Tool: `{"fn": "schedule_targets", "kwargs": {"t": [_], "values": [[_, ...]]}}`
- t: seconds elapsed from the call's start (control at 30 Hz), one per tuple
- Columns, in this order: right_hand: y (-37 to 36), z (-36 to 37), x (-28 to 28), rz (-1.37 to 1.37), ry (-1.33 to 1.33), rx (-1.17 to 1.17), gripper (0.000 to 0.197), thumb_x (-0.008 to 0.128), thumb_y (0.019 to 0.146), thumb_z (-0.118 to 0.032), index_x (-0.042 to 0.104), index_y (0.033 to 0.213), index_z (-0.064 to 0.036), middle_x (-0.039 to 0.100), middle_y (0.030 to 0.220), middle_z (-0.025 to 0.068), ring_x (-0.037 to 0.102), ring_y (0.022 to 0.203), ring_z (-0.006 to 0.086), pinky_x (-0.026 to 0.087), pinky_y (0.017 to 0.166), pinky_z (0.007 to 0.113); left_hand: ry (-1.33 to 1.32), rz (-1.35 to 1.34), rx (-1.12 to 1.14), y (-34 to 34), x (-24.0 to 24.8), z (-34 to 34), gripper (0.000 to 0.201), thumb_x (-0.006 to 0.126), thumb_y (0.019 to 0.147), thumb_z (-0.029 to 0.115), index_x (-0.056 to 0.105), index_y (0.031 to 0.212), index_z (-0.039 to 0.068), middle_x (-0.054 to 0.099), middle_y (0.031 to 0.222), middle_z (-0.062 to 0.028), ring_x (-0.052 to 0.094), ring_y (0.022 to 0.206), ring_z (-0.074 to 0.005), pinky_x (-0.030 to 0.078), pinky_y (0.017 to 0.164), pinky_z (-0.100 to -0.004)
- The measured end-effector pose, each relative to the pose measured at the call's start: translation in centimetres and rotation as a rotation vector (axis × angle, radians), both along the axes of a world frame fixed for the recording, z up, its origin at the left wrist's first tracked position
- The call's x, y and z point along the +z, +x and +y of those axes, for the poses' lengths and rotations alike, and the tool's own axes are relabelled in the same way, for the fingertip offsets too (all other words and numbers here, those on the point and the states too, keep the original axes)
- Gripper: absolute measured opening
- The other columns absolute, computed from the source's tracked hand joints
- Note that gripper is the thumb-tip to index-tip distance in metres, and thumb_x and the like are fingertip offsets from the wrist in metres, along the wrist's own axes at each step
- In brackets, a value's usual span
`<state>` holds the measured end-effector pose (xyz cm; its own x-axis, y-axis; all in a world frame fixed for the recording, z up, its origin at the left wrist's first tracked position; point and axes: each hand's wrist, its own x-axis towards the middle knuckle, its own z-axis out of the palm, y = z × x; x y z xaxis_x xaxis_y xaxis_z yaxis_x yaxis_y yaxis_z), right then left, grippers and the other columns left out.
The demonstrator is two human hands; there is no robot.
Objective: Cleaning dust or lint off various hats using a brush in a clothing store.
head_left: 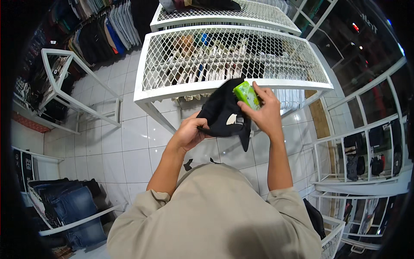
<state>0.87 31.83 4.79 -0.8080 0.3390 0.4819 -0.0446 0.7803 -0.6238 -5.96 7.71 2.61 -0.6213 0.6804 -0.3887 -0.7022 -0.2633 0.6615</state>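
Right hand pinching a bright green block, black cap just left of that grip — its edge pinched in the left hand (buckle showing nearer the right), white mesh-topped rack beyond both hands, pale floor tiles below.

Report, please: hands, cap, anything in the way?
Left hand gripping black baseball cap. Right hand holding lime-green block. Cap's adjuster strap showing. White mesh-topped rack beyond.

Black cap in the left grip, green block in the right grip
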Motion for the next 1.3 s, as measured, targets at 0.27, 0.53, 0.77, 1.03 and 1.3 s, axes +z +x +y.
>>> {"fn": "schedule_targets", "kwargs": {"t": [0.27, 0.53, 0.77, 1.03, 1.3], "values": [[-6.3, 1.8, -0.7, 0.134, -0.095, -0.103, 0.051, 0.089, 0.077, -0.033, 0.074, 0.113, 0.0, 0.074, 0.104, 0.0178, 0.072, 0.092, 0.0297, 0.056, 0.085, 0.039, 0.064, 0.013, 0.005, -5.0, -1.4, -4.5, 0.04, 0.054, 0.085, 0.002, 0.057, 0.125, -0.005, 0.069, 0.101, -0.0114, 0.071, 0.086, -0.0212, 0.061, 0.082, -0.0366], [-15.4, -1.4, -3.6, 0.096, 0.071, 0.081, 0.043, 0.086, 0.077, -0.024, 0.076, 0.113, -0.0036, 0.072, 0.112, 0.0181, 0.07, 0.103, 0.0328, 0.053, 0.094, 0.039, 0.014, 0.103, 0.119, -9.9, 1.4, -9.4, 0.022, 0.063, 0.089, 0.015, 0.068, 0.106, 0.002, 0.072, 0.096, -0.0064, 0.07, 0.087, -0.0157, 0.055, 0.079, -0.0299], [-8.8, -7.0, 3.1, 0.156, -0.659, -0.173, 0.056, 0.048, 0.108, -0.051, 0.069, 0.129, -0.004, 0.069, 0.091, 0.0067, 0.063, 0.076, 0.0095, 0.047, 0.062, 0.021, 0.03, 0.275, -0.065, -13.0, 4.4, -9.3, 0.049, 0.062, 0.088, 0.01, 0.057, 0.136, -0.001, 0.069, 0.109, -0.0082, 0.068, 0.099, -0.0147, 0.053, 0.089, -0.0279], [-1.4, -15.7, 7.6, 0.15, -0.69, -0.57, 0.059, 0.055, 0.102, -0.057, 0.068, 0.122, -0.0036, 0.07, 0.089, 0.0054, 0.065, 0.07, 0.0094, 0.05, 0.056, 0.022, 0.111, 1.238, -0.478, -11.0, 3.7, -4.0, 0.076, 0.057, 0.074, -0.001, 0.053, 0.149, 0.009, 0.05, 0.145, -0.016, 0.052, 0.135, -0.0273, 0.043, 0.111, -0.0377], [9.3, -20.1, 3.1, 0.82, -0.786, -0.872, 0.019, 0.078, 0.091, -0.004, 0.063, 0.103, -0.0007, 0.066, 0.095, 0.0049, 0.067, 0.081, 0.0098, 0.056, 0.071, 0.023, 0.599, 0.838, -0.958, -3.5, 1.6, -1.8, 0.092, 0.076, 0.081, 0.006, 0.031, 0.161, 0.01, 0.034, 0.161, -0.0214, 0.037, 0.149, -0.0323, 0.033, 0.119, -0.0431]]}}
